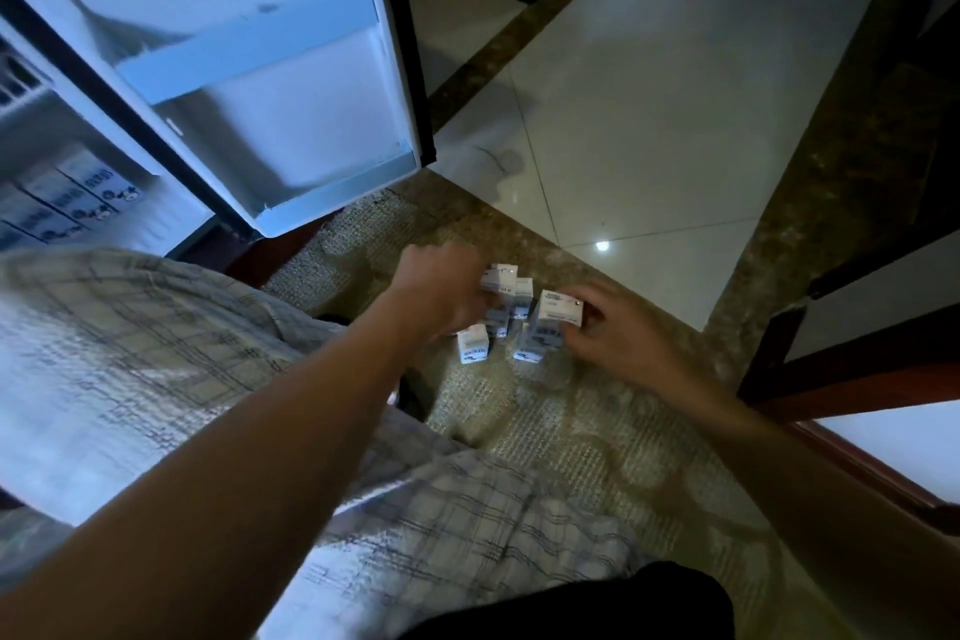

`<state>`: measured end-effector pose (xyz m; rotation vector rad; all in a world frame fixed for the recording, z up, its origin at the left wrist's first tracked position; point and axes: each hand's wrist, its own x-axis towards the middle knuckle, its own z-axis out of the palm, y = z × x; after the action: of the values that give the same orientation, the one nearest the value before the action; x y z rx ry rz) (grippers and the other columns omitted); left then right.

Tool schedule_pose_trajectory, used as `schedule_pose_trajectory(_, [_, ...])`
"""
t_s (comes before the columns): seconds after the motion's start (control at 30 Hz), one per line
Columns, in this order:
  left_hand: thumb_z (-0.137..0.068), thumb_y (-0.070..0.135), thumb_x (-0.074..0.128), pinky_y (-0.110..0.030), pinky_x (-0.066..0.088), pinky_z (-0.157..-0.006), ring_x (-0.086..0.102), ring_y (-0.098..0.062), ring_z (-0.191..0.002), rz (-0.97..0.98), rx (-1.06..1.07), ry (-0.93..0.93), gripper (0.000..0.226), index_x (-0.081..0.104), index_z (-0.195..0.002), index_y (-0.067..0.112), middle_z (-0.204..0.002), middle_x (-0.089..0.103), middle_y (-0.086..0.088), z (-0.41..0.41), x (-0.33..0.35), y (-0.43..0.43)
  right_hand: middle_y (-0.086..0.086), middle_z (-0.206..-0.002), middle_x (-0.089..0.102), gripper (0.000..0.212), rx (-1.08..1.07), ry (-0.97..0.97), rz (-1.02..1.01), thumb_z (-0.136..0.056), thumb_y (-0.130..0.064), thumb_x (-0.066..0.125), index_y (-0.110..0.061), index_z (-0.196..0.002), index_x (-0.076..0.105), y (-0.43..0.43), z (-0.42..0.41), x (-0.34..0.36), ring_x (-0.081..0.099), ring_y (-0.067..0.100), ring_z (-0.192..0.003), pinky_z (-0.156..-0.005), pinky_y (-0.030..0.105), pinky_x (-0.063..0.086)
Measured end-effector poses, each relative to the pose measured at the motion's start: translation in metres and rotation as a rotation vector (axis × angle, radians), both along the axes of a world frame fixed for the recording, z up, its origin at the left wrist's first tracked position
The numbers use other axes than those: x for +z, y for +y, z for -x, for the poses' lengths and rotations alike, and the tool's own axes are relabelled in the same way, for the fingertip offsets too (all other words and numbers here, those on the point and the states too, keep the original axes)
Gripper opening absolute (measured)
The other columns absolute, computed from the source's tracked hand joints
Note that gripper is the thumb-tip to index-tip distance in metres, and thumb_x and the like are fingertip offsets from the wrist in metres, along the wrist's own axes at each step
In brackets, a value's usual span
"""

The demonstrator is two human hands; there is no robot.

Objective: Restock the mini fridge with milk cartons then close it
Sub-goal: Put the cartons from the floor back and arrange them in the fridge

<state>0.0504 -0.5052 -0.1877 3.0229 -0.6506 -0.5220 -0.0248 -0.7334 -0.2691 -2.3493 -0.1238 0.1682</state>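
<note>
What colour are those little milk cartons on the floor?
The cartons are white with dark print; the head view shows them best.

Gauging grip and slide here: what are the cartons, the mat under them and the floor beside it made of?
Cartons: coated paperboard, it seems; white, printed, crisp folded edges.
Mat: coarse woven fibre, matte; the weave grid shows.
Floor: polished tile, probably ceramic or stone; glossy, mirrors a lamp, thin joint lines.

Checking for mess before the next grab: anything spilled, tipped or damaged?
No spill. Loose cartons on the rug stand upright. Only oddity: a dark mark on the white tile by the fridge door; crack or stain, unclear.
</note>
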Motion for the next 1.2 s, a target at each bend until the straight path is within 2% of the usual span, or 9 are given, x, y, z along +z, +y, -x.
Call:
schedule_pose_trajectory(0.1, [-0.092,0.057,0.057,-0.04,0.045,-0.087,0.063,-0.023,-0.093,0.002,0.0,-0.077,0.039,0.058,-0.114,0.025,-0.101,0.066,0.003,-0.006,0.028,0.014,-0.014,-0.105,0.058,0.042,-0.002,-0.081,0.04,-0.083,-0.022,0.073,-0.025,-0.124,0.064,0.008,-0.018,0.043,0.06,0.001,-0.093,-0.076,0.011,0.047])
schedule_pose_trajectory(0.23, [-0.094,0.056,0.053,-0.039,0.038,-0.081,0.061,-0.027,-0.107,-0.011,0.006,-0.21,0.042,0.052,-0.127,0.028,-0.116,0.065,0.0,-0.018,0.07,0.04,-0.006,-0.114,0.063,0.043,0.062,-0.158,0.028,-0.085,-0.023,0.073,-0.021,-0.127,0.062,0.03,-0.048,0.094,0.063,0.011,-0.1,-0.084,0.031,0.058])
schedule_pose_trajectory(0.37, [-0.093,0.056,0.053,-0.035,0.036,-0.074,0.064,-0.028,-0.099,-0.035,0.064,-0.308,0.038,0.053,-0.122,0.031,-0.114,0.067,-0.001,-0.032,0.114,0.081,-0.006,-0.122,0.064,0.041,0.147,-0.21,0.008,-0.088,-0.023,0.075,-0.024,-0.126,0.061,0.06,-0.081,0.138,0.062,0.01,-0.112,-0.078,0.025,0.061])
schedule_pose_trajectory(0.5, [-0.092,0.057,0.053,-0.035,0.037,-0.073,0.064,-0.028,-0.096,-0.05,0.153,-0.406,0.035,0.052,-0.118,0.033,-0.108,0.068,0.0,-0.043,0.16,0.132,-0.012,-0.108,0.063,0.033,0.232,-0.356,-0.016,-0.084,-0.025,0.074,-0.026,-0.116,0.067,0.103,-0.123,0.179,0.065,0.009,-0.102,-0.077,0.029,0.059])
schedule_pose_trajectory(0.6, [-0.092,0.06,0.053,-0.034,0.034,-0.07,0.064,-0.028,-0.092,-0.049,0.24,-0.476,0.032,0.053,-0.111,0.034,-0.102,0.068,0.001,-0.045,0.182,0.168,-0.012,-0.105,0.062,0.035,0.287,-0.422,-0.001,-0.08,-0.028,0.073,-0.026,-0.115,0.068,0.139,-0.152,0.205,0.065,0.007,-0.093,-0.078,0.036,0.057])
schedule_pose_trajectory(0.73, [-0.092,0.059,0.054,-0.034,0.033,-0.07,0.064,-0.028,-0.091,-0.057,0.344,-0.544,0.03,0.053,-0.108,0.034,-0.099,0.068,0.003,-0.045,0.196,0.216,-0.01,-0.099,0.062,0.035,0.378,-0.46,-0.008,-0.075,-0.024,0.077,-0.026,-0.11,0.07,0.189,-0.183,0.228,0.066,0.01,-0.084,-0.077,0.042,0.056])
schedule_pose_trajectory(0.9, [-0.093,0.059,0.054,-0.033,0.032,-0.068,0.049,-0.02,-0.072,-0.065,0.47,-0.604,0.03,0.049,-0.103,0.031,-0.09,0.064,0.006,-0.038,0.197,0.278,-0.013,-0.092,0.061,0.034,0.507,-0.523,-0.02,-0.075,-0.021,0.076,-0.027,-0.108,0.071,0.26,-0.209,0.245,0.064,0.011,-0.081,-0.081,0.041,0.055])
schedule_pose_trajectory(1.0, [-0.094,0.058,0.054,-0.033,0.032,-0.068,0.052,-0.02,-0.073,-0.095,0.553,-0.598,0.031,0.049,-0.107,0.031,-0.087,0.059,0.008,-0.031,0.191,0.316,-0.011,-0.093,0.063,0.032,0.594,-0.536,-0.02,-0.076,-0.023,0.076,-0.028,-0.107,0.071,0.309,-0.218,0.248,0.063,0.011,-0.081,-0.081,0.04,0.054])
schedule_pose_trajectory(1.2, [-0.095,0.056,0.053,-0.033,0.039,-0.071,0.065,-0.022,-0.086,-0.11,0.709,-0.608,0.034,0.051,-0.117,0.031,-0.101,0.069,0.007,-0.024,0.173,0.386,-0.011,-0.09,0.062,0.028,0.736,-0.521,-0.055,-0.076,-0.022,0.074,-0.029,-0.103,0.071,0.401,-0.232,0.244,0.063,0.01,-0.08,-0.076,0.041,0.053])
